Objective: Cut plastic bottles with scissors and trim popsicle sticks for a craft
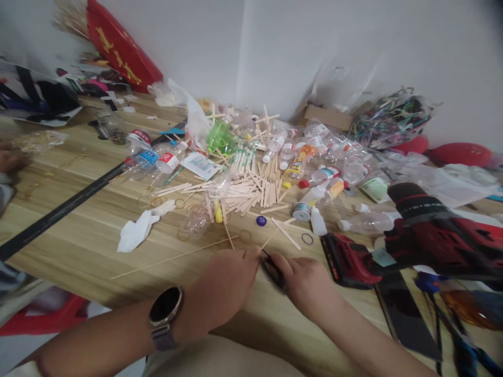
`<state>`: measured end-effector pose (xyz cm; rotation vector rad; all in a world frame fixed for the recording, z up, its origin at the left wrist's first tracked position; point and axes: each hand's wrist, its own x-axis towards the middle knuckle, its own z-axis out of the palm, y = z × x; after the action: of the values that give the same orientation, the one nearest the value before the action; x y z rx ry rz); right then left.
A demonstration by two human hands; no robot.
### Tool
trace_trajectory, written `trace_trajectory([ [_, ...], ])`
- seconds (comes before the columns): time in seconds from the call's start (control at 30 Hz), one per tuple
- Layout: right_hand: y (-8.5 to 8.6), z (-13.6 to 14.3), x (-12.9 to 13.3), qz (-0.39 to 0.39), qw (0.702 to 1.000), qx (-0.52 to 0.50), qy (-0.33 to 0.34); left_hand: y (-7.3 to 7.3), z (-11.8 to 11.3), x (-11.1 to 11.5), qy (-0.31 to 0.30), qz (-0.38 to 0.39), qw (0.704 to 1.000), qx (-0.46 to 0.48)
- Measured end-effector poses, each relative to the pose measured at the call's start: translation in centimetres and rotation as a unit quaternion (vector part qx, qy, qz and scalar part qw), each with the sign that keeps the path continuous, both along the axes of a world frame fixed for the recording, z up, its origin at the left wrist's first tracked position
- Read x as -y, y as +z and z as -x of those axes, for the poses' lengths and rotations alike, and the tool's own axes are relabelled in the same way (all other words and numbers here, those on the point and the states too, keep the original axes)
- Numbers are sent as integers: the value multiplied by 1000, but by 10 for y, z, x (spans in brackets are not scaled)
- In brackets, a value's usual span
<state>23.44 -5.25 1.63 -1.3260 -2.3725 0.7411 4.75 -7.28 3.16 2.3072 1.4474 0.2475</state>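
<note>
My left hand [231, 283], with a watch [165, 305] on its wrist, is closed near the table's front. A thin wooden stick [269, 239] sticks out from its fingertips, slanting up to the right. My right hand [308, 280] grips a small dark-handled tool [274, 269]; its tip meets the left fingertips, and blur hides its kind. Just beyond the hands lie a long thin skewer [173, 258], a purple bottle cap [261, 221], a purple ring [307, 239] and flat craft sticks [286, 233].
A red power drill [424, 235] stands at right beside a dark phone [408, 319]. Plastic bottles [369, 222] and a heap of craft sticks [251, 191] fill the middle. A black bar [66, 207] crosses the left side. Another person's hand [10, 157] shows at the left edge.
</note>
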Motion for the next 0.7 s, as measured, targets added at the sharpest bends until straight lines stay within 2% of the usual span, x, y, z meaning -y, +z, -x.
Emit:
trace_trajectory([
  [0.1, 2, 10, 6, 178, 980, -79, -26, -3, 0, 2, -30, -30, 996, -83],
  [0.17, 0, 14, 8, 260, 957, -118, -42, -6, 0, 2, -41, -48, 994, -85],
  [0.2, -1, 13, 7, 254, 958, -120, -49, -7, 0, 2, -39, -48, 995, -79],
  [0.3, -5, 6, 3, 92, 992, -66, -52, -4, 0, 0, -18, -16, 999, -44],
  [0.37, -3, 2, 0, 31, 997, -49, -46, -1, 0, -1, -10, -4, 1000, -27],
  [0.4, -2, 1, -1, 43, 997, -52, -45, 0, 1, -1, -12, -8, 1000, -27],
  [0.47, 3, 3, 0, 145, 984, -91, -54, -3, 1, -2, -25, -38, 998, -42],
  [0.53, 7, 8, 4, 302, 936, -167, -75, -9, 3, -2, -44, -88, 994, -49],
  [0.57, 8, 10, 5, 364, 905, -201, -85, -14, 4, -2, -53, -111, 991, -47],
  [0.6, 8, 12, 6, 394, 888, -219, -92, -18, 4, -3, -59, -130, 989, -43],
  [0.63, 6, 13, 7, 371, 900, -209, -94, -22, 5, -3, -59, -144, 987, -35],
  [0.7, 2, 11, 6, 241, 956, -141, -86, -27, 4, -3, -48, -146, 988, 0],
])
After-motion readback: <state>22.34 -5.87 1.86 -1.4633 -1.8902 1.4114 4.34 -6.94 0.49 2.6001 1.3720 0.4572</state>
